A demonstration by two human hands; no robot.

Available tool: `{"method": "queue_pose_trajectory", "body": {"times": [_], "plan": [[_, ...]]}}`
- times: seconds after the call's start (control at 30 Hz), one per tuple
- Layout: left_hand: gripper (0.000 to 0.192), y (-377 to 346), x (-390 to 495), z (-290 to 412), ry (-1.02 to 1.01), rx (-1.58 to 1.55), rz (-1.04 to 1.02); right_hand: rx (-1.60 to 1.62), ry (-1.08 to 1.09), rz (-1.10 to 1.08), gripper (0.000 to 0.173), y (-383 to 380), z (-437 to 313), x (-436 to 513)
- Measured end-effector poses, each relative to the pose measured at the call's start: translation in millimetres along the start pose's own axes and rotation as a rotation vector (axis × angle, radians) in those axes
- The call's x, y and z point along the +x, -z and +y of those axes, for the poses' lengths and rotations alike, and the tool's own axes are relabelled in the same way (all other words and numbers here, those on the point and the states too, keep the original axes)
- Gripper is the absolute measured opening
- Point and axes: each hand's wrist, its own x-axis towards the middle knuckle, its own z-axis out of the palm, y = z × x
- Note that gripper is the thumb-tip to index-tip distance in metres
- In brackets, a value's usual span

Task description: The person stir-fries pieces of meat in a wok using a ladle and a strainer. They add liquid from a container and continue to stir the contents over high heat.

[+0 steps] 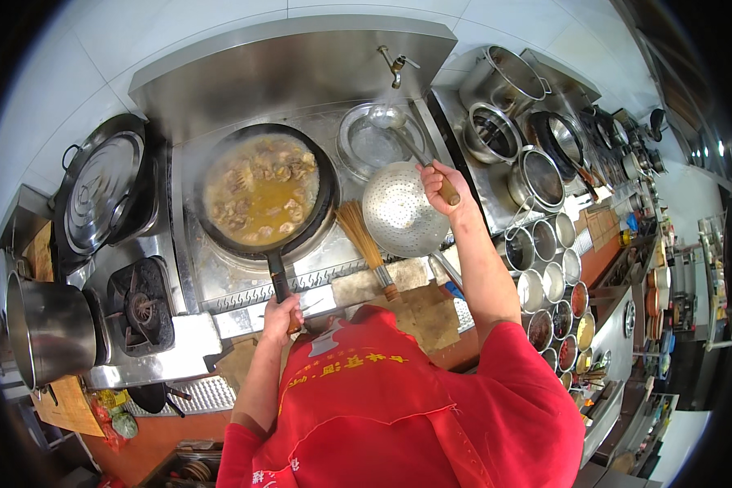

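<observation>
My left hand (282, 318) grips the handle of a black wok (206, 235), which sits on the burner ring of a steel range. Pieces of meat in yellowish broth (262, 198) fill the wok, with steam rising over them. In my right hand (444, 188) is the wooden handle of a metal ladle (388, 116). The ladle's bowl hangs over a round steel basin (369, 143) below the tap (396, 66). Under my right hand lies a perforated skimmer (402, 213). A bamboo wok brush (361, 235) rests between the wok and the skimmer.
A lidded black wok (104, 189) and a bare burner (140, 305) stand left, near a tall steel pot (55, 329). On the right are a stockpot (509, 82), smaller pots and several seasoning containers (543, 241). A folded cloth (381, 282) lies along the range's front edge.
</observation>
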Motion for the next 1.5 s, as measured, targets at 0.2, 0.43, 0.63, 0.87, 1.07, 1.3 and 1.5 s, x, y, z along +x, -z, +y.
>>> {"method": "queue_pose_trajectory", "body": {"times": [0.2, 0.43, 0.63, 0.87, 1.07, 1.3, 1.5], "plan": [[0.022, 0.3, 0.5, -0.8, -0.013, 0.010, 0.001, 0.035, -0.001, -0.017, 0.039, -3.2, 1.7, -1.8], [0.022, 1.6, 0.7, -1.7, -0.012, 0.026, 0.012, 0.034, -0.016, -0.028, 0.039, 4.2, 5.5, 3.9], [0.023, 5.5, 4.3, -3.5, 0.013, 0.017, -0.018, 0.022, -0.006, -0.025, 0.042, 4.2, 5.5, 4.4], [0.024, 5.9, 6.3, -5.9, -0.012, 0.003, -0.018, 0.025, -0.001, -0.034, 0.045, -2.7, 1.8, 1.5], [0.022, 6.6, 7.0, -6.5, 0.006, 0.004, -0.007, 0.007, -0.003, -0.051, 0.043, -7.0, 0.6, 0.6], [0.020, -5.0, 1.3, -3.0, -0.005, 0.030, 0.065, -0.016, 0.016, -0.027, 0.041, -10.7, 2.1, -2.2], [0.019, -8.7, -0.7, -0.4, -0.015, 0.021, 0.057, -0.022, 0.021, -0.021, 0.042, -9.2, -0.2, -2.8]]}}
